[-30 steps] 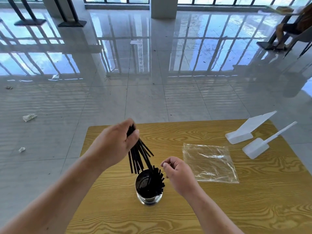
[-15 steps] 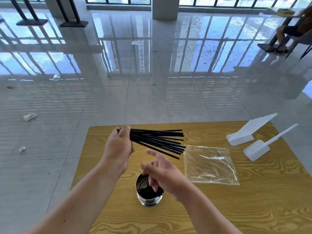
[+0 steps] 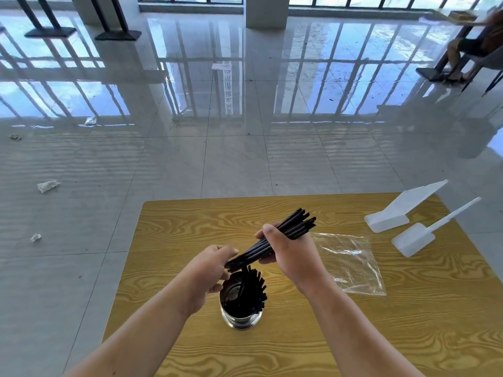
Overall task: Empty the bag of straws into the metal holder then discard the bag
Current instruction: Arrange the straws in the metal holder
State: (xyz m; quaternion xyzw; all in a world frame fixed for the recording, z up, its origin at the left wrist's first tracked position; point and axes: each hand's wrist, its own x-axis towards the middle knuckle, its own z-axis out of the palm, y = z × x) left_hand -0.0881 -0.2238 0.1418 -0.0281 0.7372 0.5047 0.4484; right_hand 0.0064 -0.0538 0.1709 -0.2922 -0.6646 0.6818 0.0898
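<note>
Left hand [image 3: 213, 269] and right hand [image 3: 292, 253], fingers clenched round a slanted bundle of black straws [image 3: 295, 223], hold it just above the metal holder [image 3: 239, 319] on the desk [image 3: 187, 224]; the clear bag [image 3: 351, 263] lies flat to the right.

Both bare forearms reach in from the lower edge and converge toward the middle. The left hand [image 3: 211, 270] sits lower and nearer, back of the hand up, its fingers [image 3: 227, 251] curled round the low end of a slanted bundle of straws [image 3: 295, 223]. The right hand [image 3: 292, 253] sits slightly higher and farther out, gripping the bundle's middle with the thumb laid across the top.
</note>
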